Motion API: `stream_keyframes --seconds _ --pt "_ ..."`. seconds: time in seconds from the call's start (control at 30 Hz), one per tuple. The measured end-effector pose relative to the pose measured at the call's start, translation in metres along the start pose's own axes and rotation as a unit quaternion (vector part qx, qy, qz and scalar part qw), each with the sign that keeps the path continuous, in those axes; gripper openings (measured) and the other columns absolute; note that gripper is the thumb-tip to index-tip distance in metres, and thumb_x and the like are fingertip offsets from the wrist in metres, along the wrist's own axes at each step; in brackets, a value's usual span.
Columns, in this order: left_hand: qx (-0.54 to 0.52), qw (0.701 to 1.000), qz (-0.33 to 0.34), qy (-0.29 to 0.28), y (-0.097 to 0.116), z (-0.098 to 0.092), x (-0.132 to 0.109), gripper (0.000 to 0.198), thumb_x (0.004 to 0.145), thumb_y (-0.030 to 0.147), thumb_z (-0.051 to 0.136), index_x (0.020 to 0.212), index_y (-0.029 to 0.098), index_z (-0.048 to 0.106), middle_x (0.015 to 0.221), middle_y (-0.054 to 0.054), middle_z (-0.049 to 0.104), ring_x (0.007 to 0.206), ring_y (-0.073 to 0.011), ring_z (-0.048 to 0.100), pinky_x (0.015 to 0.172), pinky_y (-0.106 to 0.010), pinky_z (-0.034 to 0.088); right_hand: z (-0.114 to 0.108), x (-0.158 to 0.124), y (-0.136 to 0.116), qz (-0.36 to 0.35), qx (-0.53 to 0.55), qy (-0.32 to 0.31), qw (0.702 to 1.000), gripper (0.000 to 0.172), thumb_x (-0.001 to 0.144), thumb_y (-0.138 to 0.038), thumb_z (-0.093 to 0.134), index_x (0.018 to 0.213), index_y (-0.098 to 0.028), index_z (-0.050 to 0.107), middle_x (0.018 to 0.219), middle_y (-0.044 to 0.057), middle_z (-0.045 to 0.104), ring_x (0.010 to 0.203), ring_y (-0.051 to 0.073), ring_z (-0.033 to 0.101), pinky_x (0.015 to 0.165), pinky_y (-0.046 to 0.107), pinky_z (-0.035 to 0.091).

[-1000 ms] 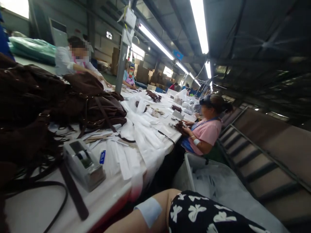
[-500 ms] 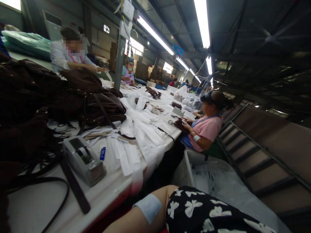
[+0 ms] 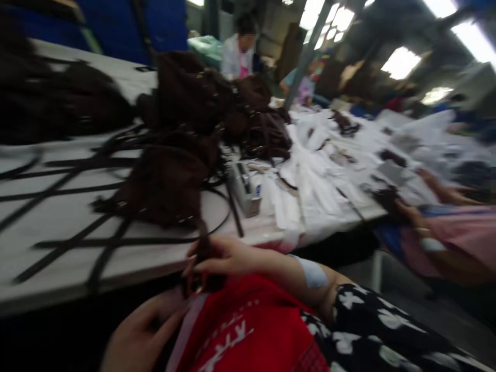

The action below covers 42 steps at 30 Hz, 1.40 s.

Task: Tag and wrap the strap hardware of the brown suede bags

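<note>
In front of the red apron (image 3: 256, 320), my right hand (image 3: 227, 258) is closed on a dark brown bag strap (image 3: 203, 240). This strap hangs over the table edge from a dark brown bag (image 3: 163, 183). A shiny metal fitting (image 3: 198, 284) shows at its lower part, between my hands. Lower down, my left hand (image 3: 143, 328) has thumb and fingers pinched at the strap's lower end by that fitting. Motion blur hides the exact finger contact. The bag lies on the white table (image 3: 151, 271), with several dark straps (image 3: 77, 243) spread beside it.
More brown bags (image 3: 194, 95) are piled behind. A grey tape dispenser (image 3: 246, 191) and a blue item (image 3: 258, 190) stand right of the straps, near white wrapping sheets (image 3: 313, 186). A co-worker's hands (image 3: 411, 212) work at the right; other people are farther back.
The view has swung left and down, bringing the bag, loose straps and both my hands into sight. Earlier only my right arm showed, with its hand out of view.
</note>
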<state>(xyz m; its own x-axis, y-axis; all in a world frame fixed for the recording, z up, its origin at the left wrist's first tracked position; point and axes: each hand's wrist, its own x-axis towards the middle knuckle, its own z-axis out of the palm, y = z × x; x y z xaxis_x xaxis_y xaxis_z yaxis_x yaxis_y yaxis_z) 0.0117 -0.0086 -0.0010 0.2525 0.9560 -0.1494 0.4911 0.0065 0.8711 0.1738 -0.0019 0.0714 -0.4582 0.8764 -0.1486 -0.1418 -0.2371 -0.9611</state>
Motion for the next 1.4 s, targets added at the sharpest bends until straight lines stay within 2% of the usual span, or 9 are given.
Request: stream_keyframes --seconds 0.07,0.13,0.37,0.57,0.77,0.9,1.0,1.1,1.4 --pt "0.019 0.999 0.016 -0.032 -0.016 -0.045 -0.023 0.022 0.074 0.041 0.077 0.079 0.019 0.074 0.084 -0.003 0.073 0.082 -0.0217 0.067 0.080 -0.035 0.055 -0.012 0.010 0.006 -0.022 0.042 0.023 0.999 0.035 0.084 -0.044 0.070 0.103 -0.019 0.053 0.094 0.003 0.073 0.081 0.015 0.071 0.077 0.029 0.057" --pt "0.030 0.998 0.040 -0.041 -0.017 -0.061 -0.033 0.017 0.077 0.036 0.071 0.077 0.020 0.075 0.081 -0.003 0.073 0.079 -0.0201 0.067 0.076 -0.031 0.053 -0.015 0.016 0.013 -0.042 0.055 0.040 0.997 0.032 0.084 -0.042 0.070 0.100 -0.020 0.053 0.094 0.004 0.075 0.081 0.015 0.071 0.079 0.031 0.058" --pt "0.039 0.997 0.050 -0.041 -0.003 -0.045 -0.028 0.021 0.079 0.035 0.069 0.067 0.019 0.072 0.068 -0.001 0.067 0.065 -0.0151 0.061 0.065 -0.026 0.046 -0.005 0.011 0.020 -0.087 0.076 0.052 0.992 0.028 0.085 -0.036 0.071 0.102 -0.022 0.053 0.094 0.004 0.076 0.083 0.014 0.072 0.080 0.029 0.058" --pt "0.049 0.997 0.036 -0.055 -0.001 -0.043 -0.031 0.011 0.077 0.030 0.071 0.074 0.020 0.075 0.074 -0.002 0.069 0.070 -0.0166 0.062 0.070 -0.027 0.047 -0.006 0.016 0.024 -0.084 0.081 0.044 0.992 0.030 0.085 -0.038 0.071 0.103 -0.022 0.053 0.097 0.004 0.076 0.086 0.015 0.072 0.083 0.033 0.058" --pt "0.069 0.995 0.040 -0.060 0.003 -0.043 -0.025 0.016 0.078 0.032 0.070 0.070 0.019 0.070 0.070 0.000 0.066 0.065 -0.0151 0.059 0.064 -0.025 0.043 -0.008 0.014 0.025 -0.082 0.066 0.039 0.994 0.033 0.084 -0.042 0.071 0.104 -0.022 0.053 0.096 0.005 0.076 0.084 0.016 0.072 0.081 0.034 0.059" --pt "0.109 0.985 0.074 -0.109 0.018 -0.051 -0.032 0.023 0.080 0.031 0.069 0.062 0.019 0.063 0.064 0.001 0.062 0.062 -0.0143 0.057 0.059 -0.025 0.042 -0.011 0.015 0.027 -0.103 0.022 0.109 0.988 0.028 0.085 -0.039 0.069 0.103 -0.022 0.055 0.100 0.005 0.074 0.091 0.018 0.072 0.085 0.037 0.058" --pt "0.075 0.977 0.152 -0.129 0.036 -0.056 -0.041 0.018 0.082 0.028 0.068 0.067 0.020 0.066 0.095 -0.004 0.074 0.084 -0.0171 0.065 0.076 -0.027 0.050 -0.011 0.017 0.029 -0.097 -0.033 0.139 0.985 0.024 0.085 -0.036 0.068 0.101 -0.022 0.058 0.099 0.005 0.074 0.087 0.018 0.072 0.082 0.036 0.059" --pt "0.063 0.972 0.206 -0.095 0.045 -0.057 -0.042 0.010 0.083 0.023 0.068 0.073 0.021 0.069 0.125 -0.005 0.069 0.106 -0.0197 0.065 0.094 -0.031 0.049 -0.009 0.019 0.029 -0.079 -0.031 0.114 0.990 0.025 0.083 -0.036 0.070 0.098 -0.021 0.057 0.095 0.005 0.074 0.082 0.018 0.073 0.080 0.035 0.059" --pt "0.042 0.980 0.184 -0.061 0.035 -0.054 -0.029 0.010 0.082 0.023 0.068 0.073 0.021 0.072 0.092 -0.003 0.076 0.085 -0.0165 0.070 0.080 -0.026 0.053 -0.009 0.020 0.025 -0.038 0.077 0.073 0.994 0.037 0.080 -0.043 0.074 0.100 -0.021 0.054 0.091 0.005 0.076 0.078 0.017 0.073 0.073 0.031 0.059"
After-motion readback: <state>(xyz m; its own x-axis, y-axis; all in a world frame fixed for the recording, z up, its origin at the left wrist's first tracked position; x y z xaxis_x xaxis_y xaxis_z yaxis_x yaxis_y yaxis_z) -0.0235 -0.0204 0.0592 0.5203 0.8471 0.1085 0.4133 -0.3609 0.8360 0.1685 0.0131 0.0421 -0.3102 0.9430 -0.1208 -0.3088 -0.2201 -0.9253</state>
